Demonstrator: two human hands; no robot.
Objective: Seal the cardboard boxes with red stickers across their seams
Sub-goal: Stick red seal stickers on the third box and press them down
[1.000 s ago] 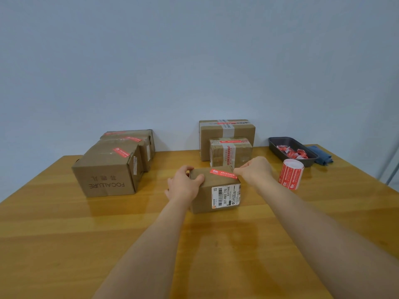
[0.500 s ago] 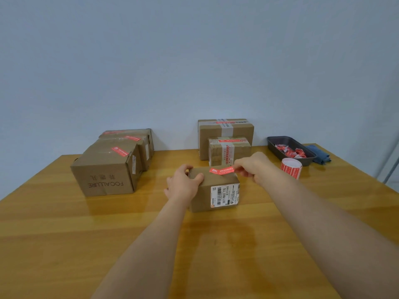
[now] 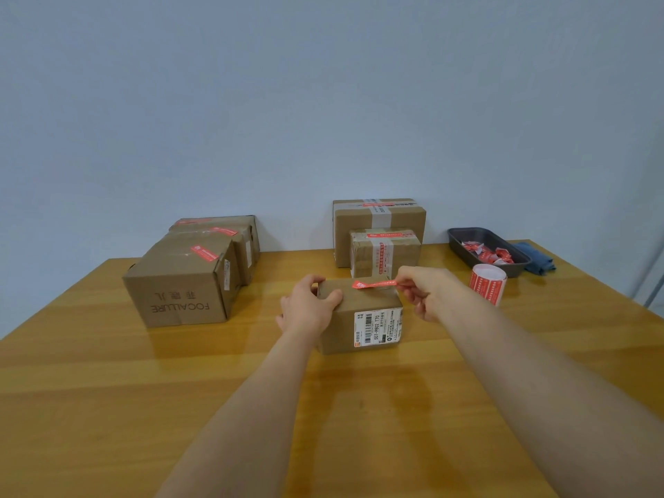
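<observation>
Two hands working: left hand [image 3: 308, 308] grips the small box [image 3: 360, 319] steady, so right hand [image 3: 424, 292] can pinch the red sticker [image 3: 373, 284] just above its top.

Arms and hands, head view

Both forearms are seen bare to the frame edge; no sleeves are worn. Left hand [image 3: 309, 310] and right hand [image 3: 425, 291] are ungloved, without rings, watch or bands.
</observation>
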